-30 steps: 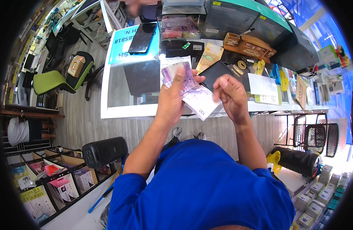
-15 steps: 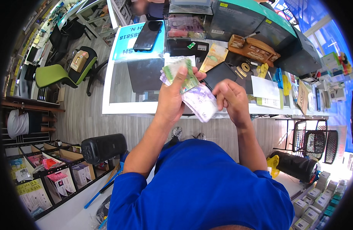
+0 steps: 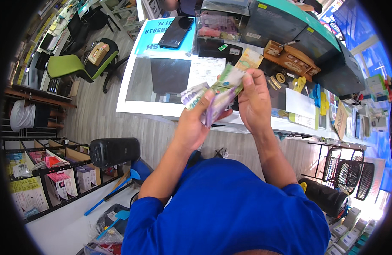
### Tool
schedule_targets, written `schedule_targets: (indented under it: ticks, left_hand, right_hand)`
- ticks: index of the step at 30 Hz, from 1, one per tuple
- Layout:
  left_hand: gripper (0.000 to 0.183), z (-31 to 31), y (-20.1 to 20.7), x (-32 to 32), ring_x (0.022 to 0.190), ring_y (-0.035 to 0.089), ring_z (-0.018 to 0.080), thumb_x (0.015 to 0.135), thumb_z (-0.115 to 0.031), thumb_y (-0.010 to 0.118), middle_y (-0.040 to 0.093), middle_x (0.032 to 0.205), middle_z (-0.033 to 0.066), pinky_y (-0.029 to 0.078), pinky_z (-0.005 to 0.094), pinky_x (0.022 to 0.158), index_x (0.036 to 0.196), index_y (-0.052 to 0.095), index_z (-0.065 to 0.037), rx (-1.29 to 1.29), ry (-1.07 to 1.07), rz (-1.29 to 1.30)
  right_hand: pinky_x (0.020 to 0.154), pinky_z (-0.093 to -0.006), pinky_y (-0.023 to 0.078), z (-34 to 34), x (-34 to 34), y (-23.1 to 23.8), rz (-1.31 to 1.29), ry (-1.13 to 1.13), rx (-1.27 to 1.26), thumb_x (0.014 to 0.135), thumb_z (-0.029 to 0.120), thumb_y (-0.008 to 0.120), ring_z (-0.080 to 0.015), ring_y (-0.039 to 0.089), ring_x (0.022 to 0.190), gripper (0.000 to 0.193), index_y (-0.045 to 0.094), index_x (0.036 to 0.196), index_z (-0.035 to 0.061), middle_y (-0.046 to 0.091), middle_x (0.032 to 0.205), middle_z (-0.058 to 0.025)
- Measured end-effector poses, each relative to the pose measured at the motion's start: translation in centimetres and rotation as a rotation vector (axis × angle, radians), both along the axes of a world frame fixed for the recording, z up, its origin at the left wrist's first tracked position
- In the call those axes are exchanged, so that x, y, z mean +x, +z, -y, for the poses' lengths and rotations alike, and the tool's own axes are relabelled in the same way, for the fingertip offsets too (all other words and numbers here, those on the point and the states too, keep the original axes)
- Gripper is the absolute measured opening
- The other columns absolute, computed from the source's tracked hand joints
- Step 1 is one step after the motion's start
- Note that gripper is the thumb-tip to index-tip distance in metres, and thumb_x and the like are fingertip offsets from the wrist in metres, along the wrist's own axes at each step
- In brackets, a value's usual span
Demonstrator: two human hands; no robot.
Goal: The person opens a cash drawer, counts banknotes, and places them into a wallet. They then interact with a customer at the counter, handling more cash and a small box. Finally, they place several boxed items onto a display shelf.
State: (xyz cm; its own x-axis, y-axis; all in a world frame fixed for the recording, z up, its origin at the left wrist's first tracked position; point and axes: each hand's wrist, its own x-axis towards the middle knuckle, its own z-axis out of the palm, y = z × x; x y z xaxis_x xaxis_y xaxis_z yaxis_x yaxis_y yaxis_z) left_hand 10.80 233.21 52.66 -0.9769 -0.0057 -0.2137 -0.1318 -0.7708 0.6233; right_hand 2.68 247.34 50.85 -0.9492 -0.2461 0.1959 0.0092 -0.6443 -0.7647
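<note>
A bundle of purple and green banknotes (image 3: pixel 219 106) is gripped in my left hand (image 3: pixel 193 127), the thumb pressed on top and a few notes fanned out to the left. Close by, over the counter's front edge, my right hand (image 3: pixel 254 104) pinches the upper end of a green banknote (image 3: pixel 230 77) between thumb and fingers. That note's lower part overlaps the bundle. Behind the hands an orange banknote (image 3: pixel 250 58) lies on the counter, partly covered. A printed paper slip (image 3: pixel 206 70) lies flat to the left of it.
The glass counter (image 3: pixel 138 106) bears a black phone (image 3: pixel 177 33), a clear box of banknotes (image 3: pixel 217 24), a wooden holder with a pen (image 3: pixel 291 60) and a white sheet (image 3: pixel 300 102). A green chair (image 3: pixel 68 67), black speaker (image 3: pixel 115 152) and shelving (image 3: pixel 47 170) stand left.
My right hand has moved up and left to the notes and now pinches a green one. The bundle in my left hand has turned and spread. The view has shifted slightly.
</note>
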Motion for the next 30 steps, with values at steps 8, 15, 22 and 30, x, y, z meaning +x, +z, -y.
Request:
schedule_targets:
  ticks: [8,15,22,30]
  left_hand:
    - [0.043,6.5,-2.9,4.0,0.107,0.071,0.0256,0.104,-0.037,0.062,0.072,0.109,0.0146,0.059,0.0402,0.094,0.121,0.063,0.003,-0.273,0.068,-0.020]
    - [0.024,18.2,-1.9,2.2,0.106,0.073,0.0249,0.102,-0.014,0.063,0.075,0.111,0.0136,0.055,0.0344,0.094,0.120,0.072,-0.002,-1.193,0.246,-0.590]
    - [0.022,20.5,-0.2,-1.1,0.103,0.072,0.0238,0.102,-0.012,0.062,0.075,0.111,0.0130,0.055,0.0328,0.091,0.119,0.071,-0.001,-1.324,0.251,-0.810]
    - [0.047,17.4,0.8,-3.1,0.100,0.070,0.0213,0.110,-0.041,0.049,0.073,0.104,0.0147,0.057,0.0348,0.089,0.122,0.064,0.002,-0.294,0.045,-0.301]
  right_hand:
    - [0.069,-0.0354,0.058,6.4,-4.4,3.4,-0.217,-0.277,0.492,0.106,0.026,0.059,-0.0195,0.071,0.078,0.023,0.057,0.120,0.0080,0.068,0.097,-0.0099]
    - [0.073,-0.0518,0.053,13.7,-6.0,-0.8,-0.623,-0.308,1.607,0.097,0.036,0.067,-0.0425,0.071,0.085,0.044,0.058,0.129,0.0066,0.072,0.096,-0.0209]
    - [0.099,-0.0412,0.049,13.2,-0.7,3.9,-0.478,0.214,1.069,0.098,0.041,0.070,-0.0260,0.064,0.115,0.062,0.055,0.143,0.0015,0.069,0.124,-0.0154]
    - [0.073,-0.0242,0.049,14.1,2.7,1.6,0.149,0.379,0.695,0.101,0.030,0.070,-0.0056,0.061,0.080,0.032,0.071,0.112,0.0001,0.070,0.090,-0.0005]
